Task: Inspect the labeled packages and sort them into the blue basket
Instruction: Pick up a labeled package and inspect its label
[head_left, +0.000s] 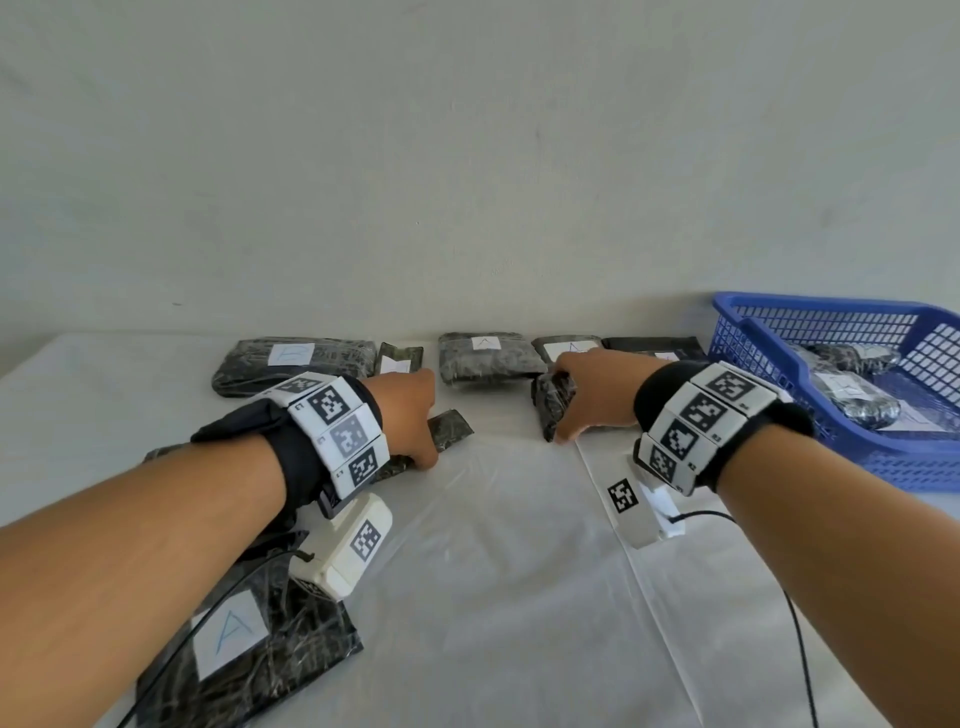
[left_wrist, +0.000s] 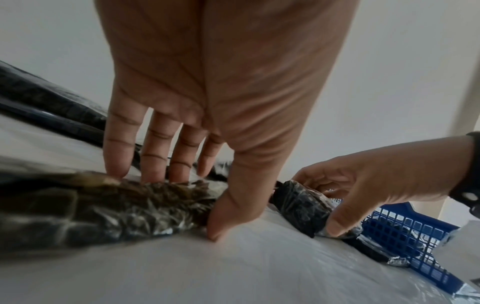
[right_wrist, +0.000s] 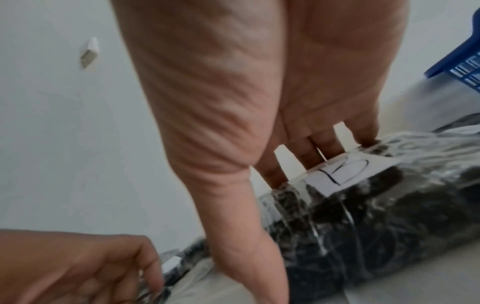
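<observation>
right hand (head_left: 592, 387) fingers (right_wrist: 309, 153) grip a dark plastic-wrapped package with a white b label (right_wrist: 363, 216), centre frame; left hand (head_left: 408, 410) fingers (left_wrist: 153, 156) pinch another dark package (left_wrist: 116, 209). read the label, then lift squarely toward the blue mesh basket (head_left: 904, 467), right.

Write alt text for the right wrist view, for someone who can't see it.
Seen from the wrist, the right hand grips a dark plastic-wrapped package, fingers on top by a white label marked B and thumb down its near side. The left hand shows at lower left and a corner of the blue basket at upper right.
</observation>
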